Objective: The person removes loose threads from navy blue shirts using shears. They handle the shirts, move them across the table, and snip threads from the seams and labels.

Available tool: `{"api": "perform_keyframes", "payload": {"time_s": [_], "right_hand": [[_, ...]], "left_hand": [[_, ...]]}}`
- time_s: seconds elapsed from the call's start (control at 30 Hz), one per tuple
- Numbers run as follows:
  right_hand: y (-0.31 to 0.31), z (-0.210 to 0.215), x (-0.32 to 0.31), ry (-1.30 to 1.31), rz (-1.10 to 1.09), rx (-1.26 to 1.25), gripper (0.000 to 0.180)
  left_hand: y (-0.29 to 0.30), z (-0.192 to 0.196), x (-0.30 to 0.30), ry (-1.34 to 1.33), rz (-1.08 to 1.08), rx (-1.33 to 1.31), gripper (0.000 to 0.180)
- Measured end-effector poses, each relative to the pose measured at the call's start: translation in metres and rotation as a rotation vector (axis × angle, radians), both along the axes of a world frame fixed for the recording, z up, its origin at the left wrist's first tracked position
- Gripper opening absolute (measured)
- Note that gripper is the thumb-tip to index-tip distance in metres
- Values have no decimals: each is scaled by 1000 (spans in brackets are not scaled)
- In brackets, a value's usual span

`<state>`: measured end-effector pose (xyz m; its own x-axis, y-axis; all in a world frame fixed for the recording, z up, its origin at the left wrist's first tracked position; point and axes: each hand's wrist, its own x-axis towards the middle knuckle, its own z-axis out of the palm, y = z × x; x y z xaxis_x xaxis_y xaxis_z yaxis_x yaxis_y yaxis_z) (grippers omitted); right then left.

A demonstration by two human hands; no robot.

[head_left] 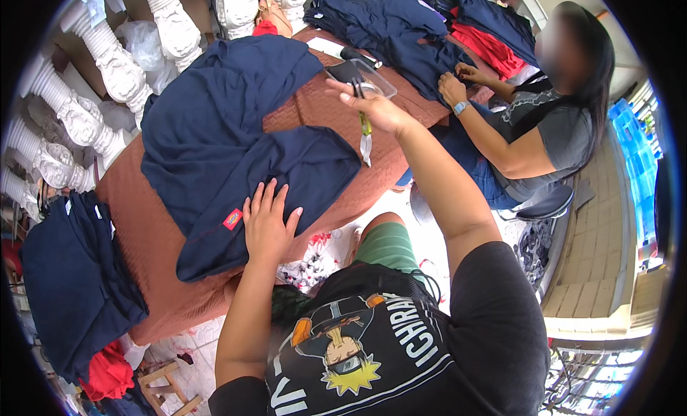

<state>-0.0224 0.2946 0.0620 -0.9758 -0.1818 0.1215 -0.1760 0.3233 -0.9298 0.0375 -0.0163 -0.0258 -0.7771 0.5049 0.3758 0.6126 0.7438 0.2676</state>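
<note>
Our left hand lies flat, fingers spread, grasping nothing, pressing on the folded navy work garment at centre frame, just above its small red label. The garment drapes over the near edge of the table with its brown cloth.

Our right hand is stretched out toward upper centre, fingers closed on a small green-handled thread snip, with a pale tag or strip hanging below it. Just past the fingertips sits a clear plastic tray with dark items in it; what they are we can't tell.

Judgement: we're between trims, one hand pinning the garment, the other out at the tray with the tool. Next move calls for keeping the cloth flat under the left palm and the snip tip clear of the fabric and of the neighbour.

Outward: a seated co-worker at upper right has both hands on another navy piece, red fabric behind. Another navy pile hangs at lower left; white balusters line the upper left.
</note>
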Motion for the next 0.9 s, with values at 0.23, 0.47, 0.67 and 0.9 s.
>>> {"api": "perform_keyframes", "payload": {"time_s": [0.23,0.47,0.67,0.9], "right_hand": [[-35,-10,0,-130,153,16,50],[-70,2,3,-162,150,264,36],[-99,-6,5,41,133,284,24],[-142,-14,2,42,165,219,23]], "left_hand": [[-42,84,-2,-769,-533,347,48],[-111,261,95,-231,-2048,72,34],[-106,244,100,-713,-1841,73,39],[-23,201,145,-2069,-1185,1496,46]]}}
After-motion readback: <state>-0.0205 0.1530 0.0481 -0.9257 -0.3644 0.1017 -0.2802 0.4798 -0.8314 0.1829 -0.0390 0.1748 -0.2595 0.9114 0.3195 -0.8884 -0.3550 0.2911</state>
